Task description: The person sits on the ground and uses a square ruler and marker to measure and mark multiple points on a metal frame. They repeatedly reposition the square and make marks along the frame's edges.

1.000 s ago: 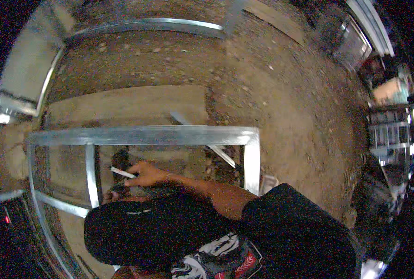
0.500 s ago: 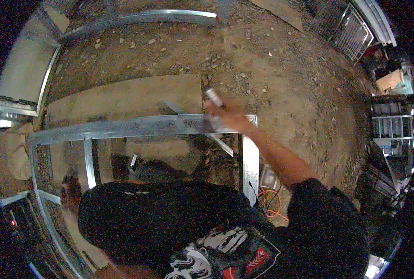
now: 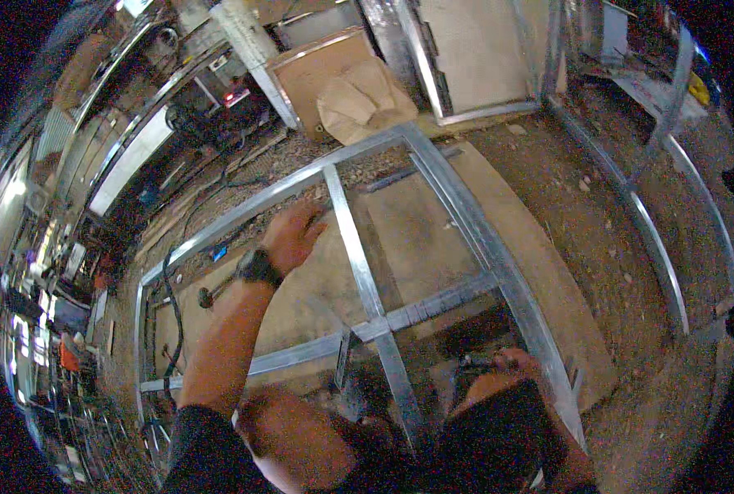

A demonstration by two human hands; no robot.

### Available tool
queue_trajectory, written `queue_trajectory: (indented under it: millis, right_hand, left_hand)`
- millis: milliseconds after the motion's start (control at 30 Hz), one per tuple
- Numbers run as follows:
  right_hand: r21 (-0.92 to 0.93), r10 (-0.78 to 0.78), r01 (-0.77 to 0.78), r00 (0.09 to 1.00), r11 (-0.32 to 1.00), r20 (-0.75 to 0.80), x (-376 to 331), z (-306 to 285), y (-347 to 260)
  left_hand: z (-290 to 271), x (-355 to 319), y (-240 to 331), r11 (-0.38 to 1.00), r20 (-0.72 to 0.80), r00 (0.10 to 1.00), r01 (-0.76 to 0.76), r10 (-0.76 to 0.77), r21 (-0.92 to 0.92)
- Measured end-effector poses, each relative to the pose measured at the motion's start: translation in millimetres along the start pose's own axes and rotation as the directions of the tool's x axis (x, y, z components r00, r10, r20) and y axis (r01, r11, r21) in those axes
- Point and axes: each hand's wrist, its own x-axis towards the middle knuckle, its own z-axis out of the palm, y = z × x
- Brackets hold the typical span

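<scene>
A silver metal frame (image 3: 348, 226) with crossing bars lies below me, over flat brown sheets (image 3: 309, 313). My left hand (image 3: 294, 237), with a dark band (image 3: 258, 268) at its wrist, is over the frame's far left opening, fingers stretched toward a crossbar. It appears to hold nothing. At the near right, my right hand (image 3: 515, 362) is curled beside the frame's long right rail (image 3: 499, 251). A small dark and silver object (image 3: 470, 362) shows at its fingers, too blurred to name. A dark-headed tool like a hammer (image 3: 207, 297) lies partly behind my left forearm.
A black cable (image 3: 169, 317) crosses the frame's left end. Beyond the frame are a crumpled brown bag (image 3: 367, 103) and a metal-edged panel (image 3: 482, 62). Long metal bars (image 3: 655, 235) lie on the dirt at right. Cluttered goods fill the far left.
The view has swung left, and the frame now appears turned. My left hand has come into full view over it. My right hand, earlier at the rail with a whitish cylinder, is now nearer my body.
</scene>
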Motion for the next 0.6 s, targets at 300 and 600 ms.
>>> queue_trajectory:
  millis: [300,600]
  right_hand:
    - [-0.778,0.251,0.580,0.737,0.242,0.627,107,167,-21]
    - [-0.796,0.515,0.498,0.609,0.344,0.603,178,287,77]
  left_hand:
    - [177,-337,-108,0.783,0.069,0.783,0.621,-0.618,-0.047]
    - [230,-358,-82,0.521,-0.132,0.505,0.815,-0.853,-0.252]
